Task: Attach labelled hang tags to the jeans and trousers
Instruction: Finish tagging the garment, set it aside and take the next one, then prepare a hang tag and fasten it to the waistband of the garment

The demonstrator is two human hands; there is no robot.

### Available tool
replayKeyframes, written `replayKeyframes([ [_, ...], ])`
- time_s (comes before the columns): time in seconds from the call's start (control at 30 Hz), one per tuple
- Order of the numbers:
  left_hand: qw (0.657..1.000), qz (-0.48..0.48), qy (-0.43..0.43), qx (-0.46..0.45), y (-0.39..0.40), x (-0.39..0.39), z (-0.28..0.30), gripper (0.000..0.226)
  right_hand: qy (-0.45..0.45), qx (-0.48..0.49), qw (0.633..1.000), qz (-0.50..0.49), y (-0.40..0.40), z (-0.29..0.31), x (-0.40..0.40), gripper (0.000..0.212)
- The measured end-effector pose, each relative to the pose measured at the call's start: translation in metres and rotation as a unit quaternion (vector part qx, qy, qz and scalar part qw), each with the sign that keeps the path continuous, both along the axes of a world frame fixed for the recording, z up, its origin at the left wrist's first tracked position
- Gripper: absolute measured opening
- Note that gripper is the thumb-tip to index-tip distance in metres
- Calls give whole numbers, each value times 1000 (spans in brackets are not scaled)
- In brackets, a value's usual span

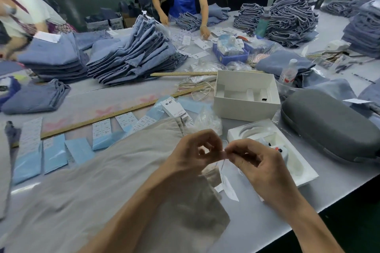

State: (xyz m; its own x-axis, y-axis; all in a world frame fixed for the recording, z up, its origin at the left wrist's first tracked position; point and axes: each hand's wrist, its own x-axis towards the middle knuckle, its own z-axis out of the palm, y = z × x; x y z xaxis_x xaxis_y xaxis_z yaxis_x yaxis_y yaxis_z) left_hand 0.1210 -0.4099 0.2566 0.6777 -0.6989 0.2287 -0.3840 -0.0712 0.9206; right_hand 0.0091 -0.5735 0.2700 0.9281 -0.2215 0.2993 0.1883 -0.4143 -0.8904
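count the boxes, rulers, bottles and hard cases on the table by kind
white cardboard boxes: 1
wooden rulers: 2
bottles: 2, one clear, one green
grey hard cases: 1
blue plastic trays: 1
total: 7

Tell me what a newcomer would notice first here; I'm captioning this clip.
Two bare hands, left hand and right hand, pinch a thin string together above beige folded trousers in the foreground, a white paper hang tag dangling below. Behind, tall stacks of folded blue denim jeans crowd the grey table.
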Motion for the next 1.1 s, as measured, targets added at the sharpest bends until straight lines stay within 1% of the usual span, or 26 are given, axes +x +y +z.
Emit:
replayKeyframes([
  [0.07,998,51,-38,-4,1,1,4,12,-12,-77,997,-29,5,4,7,28],
  [0.17,990,127,-62,-11,20,9,11,3,-32,-161,985,-43,19,15,26,24],
  [0.23,983,173,-58,-5,51,18,10,6,-50,-189,980,-27,37,21,42,24],
  [0.3,972,228,-61,17,95,25,1,15,-53,-200,978,16,64,28,59,23],
  [0.33,962,258,-80,46,121,28,-7,18,-41,-209,976,47,81,32,68,21],
  [0.4,933,298,-127,154,179,32,-29,23,-3,-251,960,127,122,42,87,22],
  [0.47,897,313,-151,274,239,30,-55,28,24,-334,918,213,167,52,107,28],
  [0.5,885,317,-137,312,267,28,-69,30,30,-377,890,252,191,55,116,34],
  [0.53,880,321,-113,331,294,25,-82,32,31,-416,863,285,216,59,127,42],
  [0.57,879,331,-91,332,320,23,-96,33,26,-443,842,308,242,62,137,49],
  [0.6,880,353,-59,314,346,22,-108,31,18,-454,831,322,267,64,148,52],
  [0.63,880,393,-8,268,371,23,-119,26,7,-452,829,330,293,64,158,50],
  [0.67,871,444,64,199,395,25,-127,18,0,-440,833,337,318,62,167,45],
  [0.7,847,498,137,127,422,27,-137,12,-3,-426,837,343,344,56,176,38],
  [0.73,807,552,203,57,448,32,-146,13,-1,-416,839,352,369,48,185,33],
  [0.8,707,626,321,-76,507,42,-164,16,24,-398,835,379,416,24,200,29],
  [0.83,655,644,372,-134,536,46,-174,16,45,-387,834,392,436,10,205,28],
  [0.9,570,660,444,-207,585,53,-190,10,97,-371,824,417,467,-19,210,26],
  [0.93,513,671,466,-264,606,57,-196,7,124,-366,816,430,480,-32,209,24],
  [0.97,457,679,468,-332,626,65,-203,4,147,-359,809,443,490,-43,207,22],
  [1.0,429,677,462,-379,642,72,-212,8,169,-349,803,453,498,-51,204,21],
  [1.03,413,670,461,-411,656,81,-218,12,190,-339,800,458,504,-57,202,20],
  [1.07,423,683,453,-387,664,89,-216,12,204,-334,800,455,508,-62,200,20],
  [1.1,409,695,450,-383,672,98,-218,8,205,-338,801,449,508,-66,199,22],
])
